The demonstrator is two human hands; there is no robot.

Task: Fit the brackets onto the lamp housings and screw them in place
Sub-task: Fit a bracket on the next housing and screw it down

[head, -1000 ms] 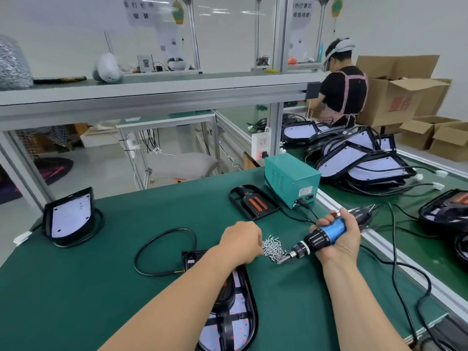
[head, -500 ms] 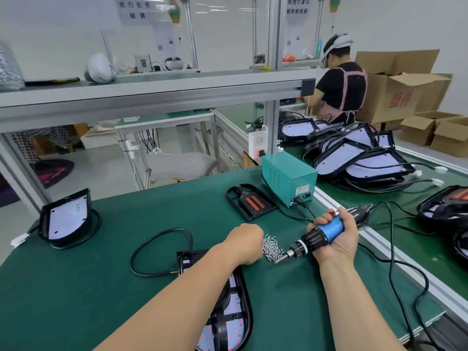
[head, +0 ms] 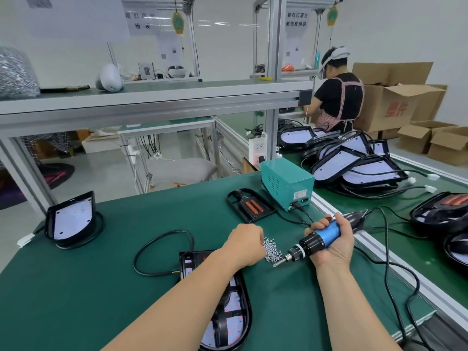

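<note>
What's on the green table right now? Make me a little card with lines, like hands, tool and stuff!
left hand: fingers curled at the pile of screws; whether it holds one is hidden
right hand: grips the electric screwdriver, tip at the pile's edge
lamp housing: lies flat, partly under the left forearm
second lamp housing: propped up at the table's far left
power box: teal, behind the hands, cables plugged in
table: green top

White walls (head: 392,26) and pale floor (head: 106,173) surround aluminium-framed benches (head: 152,103) with green tops (head: 76,287), cardboard boxes (head: 387,105) stacked beyond.
</note>
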